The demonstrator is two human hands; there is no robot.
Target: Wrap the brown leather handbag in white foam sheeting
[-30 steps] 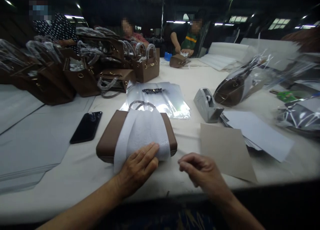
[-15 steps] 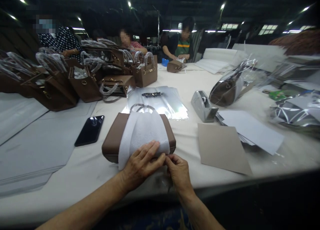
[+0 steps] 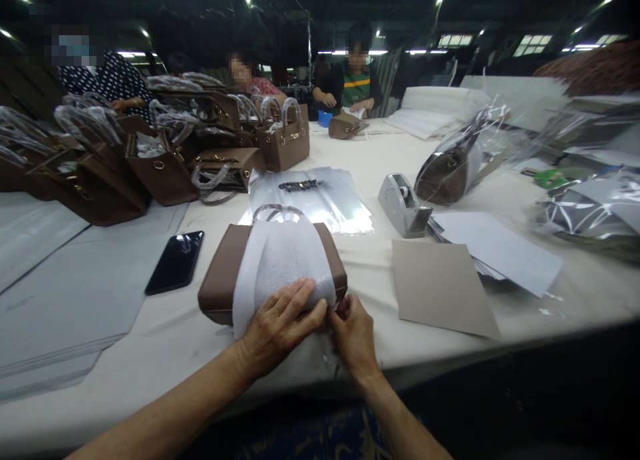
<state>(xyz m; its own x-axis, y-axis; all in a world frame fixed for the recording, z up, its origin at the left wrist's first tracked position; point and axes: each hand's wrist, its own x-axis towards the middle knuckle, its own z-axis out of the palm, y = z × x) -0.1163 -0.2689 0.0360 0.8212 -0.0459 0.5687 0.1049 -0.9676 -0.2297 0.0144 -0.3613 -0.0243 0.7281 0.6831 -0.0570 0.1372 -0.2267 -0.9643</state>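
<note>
Moved in from the open table (image 3: 367,270) a second ago, my right hand (image 3: 356,333) now meets the near right corner of the brown bag (image 3: 220,273), beside my left. Its thumb and fingers are drawn narrowly together at the lower edge of the white wrap (image 3: 287,250); I cannot tell whether they pinch that edge, as the tips are partly hidden. My left hand (image 3: 275,323) lies flat on the wrap, palm down, fingers side by side and nearly straight, closed around nothing.

The bag sits directly in front of me on the table, its handles (image 3: 277,210) pointing away from me and the wrap spread over its middle, leaving brown showing at both ends. Just beyond the handles, a dark chain (image 3: 299,185) rests on clear plastic sleeves (image 3: 340,200). A phone (image 3: 175,263) lies to the left, near grey sheets (image 3: 75,293); a tan card (image 3: 440,287) lies to the right, with a tape dispenser (image 3: 404,207) behind it. More brown bags (image 3: 285,147) crowd the far left, and across the table a co-worker (image 3: 356,90) in green with an orange stripe has both hands near another bag (image 3: 343,127).
</note>
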